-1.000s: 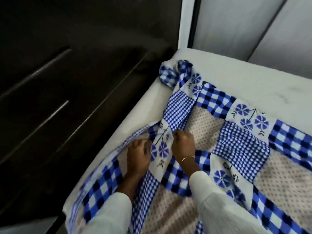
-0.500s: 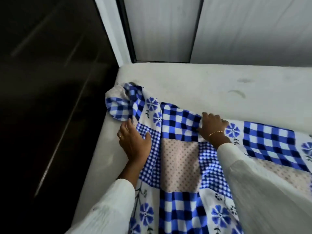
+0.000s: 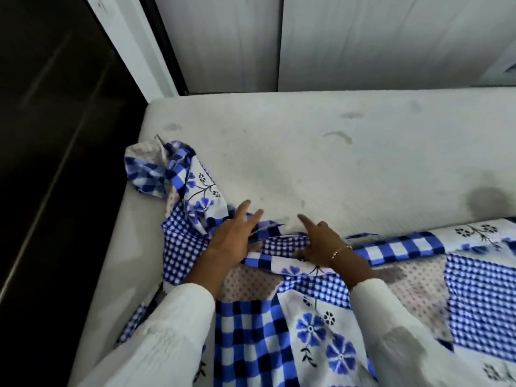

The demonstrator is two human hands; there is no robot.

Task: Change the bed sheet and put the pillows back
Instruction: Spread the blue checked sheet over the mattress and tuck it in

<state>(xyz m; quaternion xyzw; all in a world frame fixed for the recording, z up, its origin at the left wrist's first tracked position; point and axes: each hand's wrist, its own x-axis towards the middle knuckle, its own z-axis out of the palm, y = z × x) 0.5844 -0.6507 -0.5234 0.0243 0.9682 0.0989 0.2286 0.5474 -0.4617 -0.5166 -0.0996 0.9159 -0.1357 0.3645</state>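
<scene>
While the blue checked sheet point(image 3: 293, 325) covers only the near part of the white mattress point(image 3: 321, 163), its far edge lies bunched in a crooked line between the two hands, and one corner point(image 3: 156, 169) is crumpled near the mattress's left edge. The left hand point(image 3: 231, 241) rests on the folds with its fingers stretched out and loose, gripping nothing as far as I can see. The right hand point(image 3: 318, 244) presses on the gathered edge with the forefinger extended; if its other fingers pinch cloth, I cannot tell. The step in hand seems to be spreading the sheet toward the wall point(image 3: 363, 43). To do it well, I would take the edge firmly with both hands, keep them well apart, and pull evenly so the checks run straight. The crumpled corner should be opened first, otherwise it may stay twisted under the rest. No pillows are in view.
</scene>
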